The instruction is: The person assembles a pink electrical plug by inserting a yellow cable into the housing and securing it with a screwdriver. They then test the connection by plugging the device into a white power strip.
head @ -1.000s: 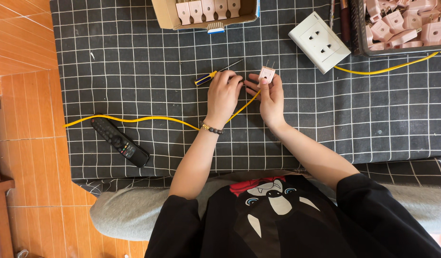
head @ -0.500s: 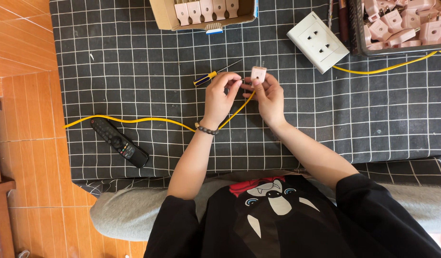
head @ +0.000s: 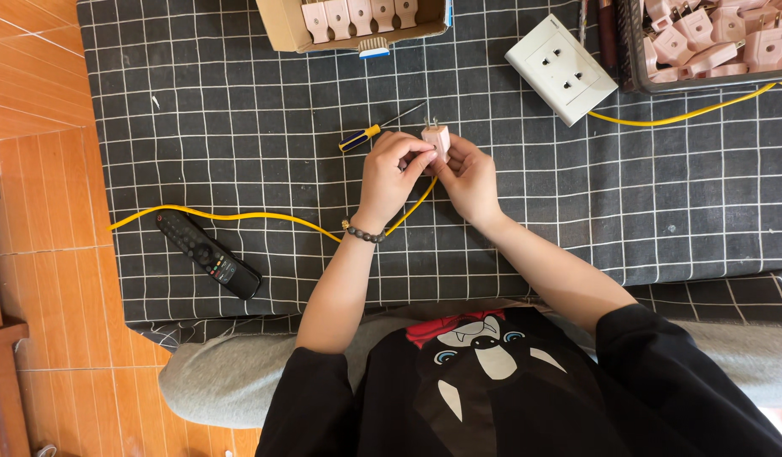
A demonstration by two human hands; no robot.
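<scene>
The person sits at the edge of a dark checked cloth (head: 239, 101) that covers the floor. Both hands meet over the middle of this cloth. The left hand (head: 393, 173) and the right hand (head: 469, 176) are closed together on a small pink plug (head: 437, 139), which they hold from the two sides, with its metal pins pointing toward 12 o'clock. A yellow cable (head: 239, 217) runs from under the hands toward 8 o'clock and ends near the cloth edge; it seems to enter the plug, but the fingers hide the joint.

Just at 10 o'clock from the plug lies a screwdriver (head: 376, 130) with a yellow and blue handle, not touched by any hand. A black remote control (head: 208, 254) lies at 8 o'clock, touching the cable. At 2 o'clock rests a white wall socket (head: 561, 69), well apart from the hands. A cardboard box (head: 285, 25) with pink plugs stands at 12 o'clock, and a dark basket (head: 632, 51) full of similar plugs is at 2 o'clock, in the far corner.
</scene>
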